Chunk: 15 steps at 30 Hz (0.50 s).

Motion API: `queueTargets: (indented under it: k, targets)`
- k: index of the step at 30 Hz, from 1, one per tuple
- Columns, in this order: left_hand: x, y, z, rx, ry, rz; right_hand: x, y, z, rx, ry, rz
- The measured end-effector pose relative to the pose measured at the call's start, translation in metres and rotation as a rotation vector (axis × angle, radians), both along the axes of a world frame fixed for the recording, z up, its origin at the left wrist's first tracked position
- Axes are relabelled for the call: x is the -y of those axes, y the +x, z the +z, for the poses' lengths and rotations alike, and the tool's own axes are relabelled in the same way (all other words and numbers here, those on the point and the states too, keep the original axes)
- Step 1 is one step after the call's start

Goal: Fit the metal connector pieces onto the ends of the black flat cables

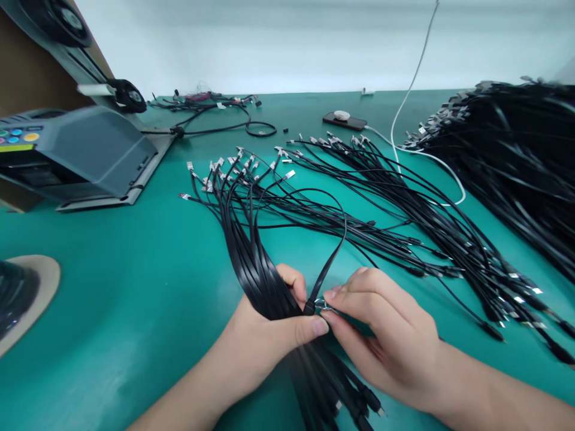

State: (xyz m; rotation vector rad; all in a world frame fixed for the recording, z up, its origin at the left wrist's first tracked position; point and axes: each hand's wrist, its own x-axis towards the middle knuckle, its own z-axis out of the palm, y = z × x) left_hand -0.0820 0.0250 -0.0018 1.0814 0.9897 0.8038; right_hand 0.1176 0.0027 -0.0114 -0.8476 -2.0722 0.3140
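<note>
A thick bundle of flat black USB cables (pixel 256 275) lies across the palm of my left hand (pixel 269 338), whose thumb and fingers close around it. One cable (pixel 332 257) loops up out of the bundle, and its black connector end (pixel 309 307) sits by my left thumb. Beside that end, my right hand (pixel 386 329) pinches a small silvery metal loop (pixel 321 304) between thumb and forefinger. Whether the loop is joined to the connector is too small to tell. Plugs hang out below my left hand, partly blurred.
More black cables (pixel 404 197) spread over the green table (pixel 148 287), with a large heap (pixel 521 155) at the right. A phone (pixel 345 121) with a white cord (pixel 395 120) lies at the back. A grey machine (pixel 90 155) stands left, above a reel (pixel 40 281).
</note>
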Motion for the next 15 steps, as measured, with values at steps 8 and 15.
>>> queueTargets:
  k: [8,15]
  targets:
    - [-0.0002,-0.0004,-0.0012,0.035,-0.024,0.003,-0.0015,0.0001,0.0012,0.002,-0.012,-0.001]
    - [0.0007,-0.0023,-0.0012,0.034,-0.027,-0.014,-0.0027,-0.0025,0.0000,0.023,-0.018,-0.022]
